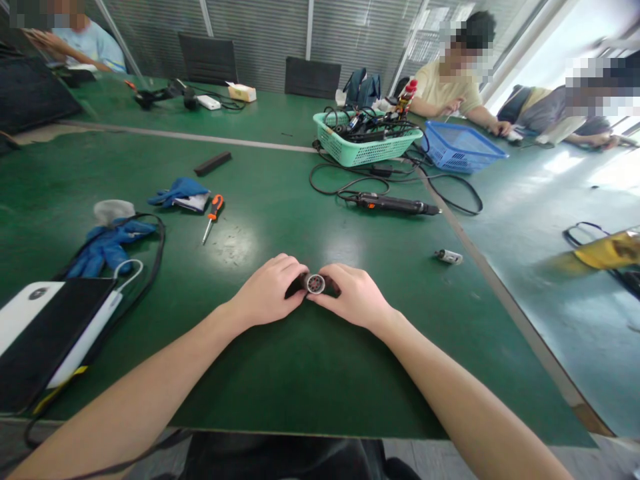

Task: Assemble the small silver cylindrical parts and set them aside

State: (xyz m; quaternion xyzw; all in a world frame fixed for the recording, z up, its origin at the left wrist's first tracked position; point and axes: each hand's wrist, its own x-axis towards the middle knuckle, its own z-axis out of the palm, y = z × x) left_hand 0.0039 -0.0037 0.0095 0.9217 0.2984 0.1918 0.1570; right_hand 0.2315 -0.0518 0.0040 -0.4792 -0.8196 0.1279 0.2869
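Observation:
Between my two hands stands a small round part [315, 284], its ring-shaped open end turned up toward me. The rim is silvery and several darker pieces show inside; the rest of its body is hidden by my fingers. My left hand [270, 288] is closed on its left side, thumb low and fingers curled over the top. From the right, my right hand [359, 295] grips it the same way. Off to the right lies a small silver cylinder [449, 257] with a dark end, like a little motor. A black electric screwdriver [395, 203] rests farther back.
At left are an orange-handled screwdriver [214, 215], blue gloves [103, 250], a dark bar [213, 163], and a phone [53, 333] with cables. Behind stand a green basket [367, 152] full of cables and a blue basket [463, 157]. Other people sit around the table.

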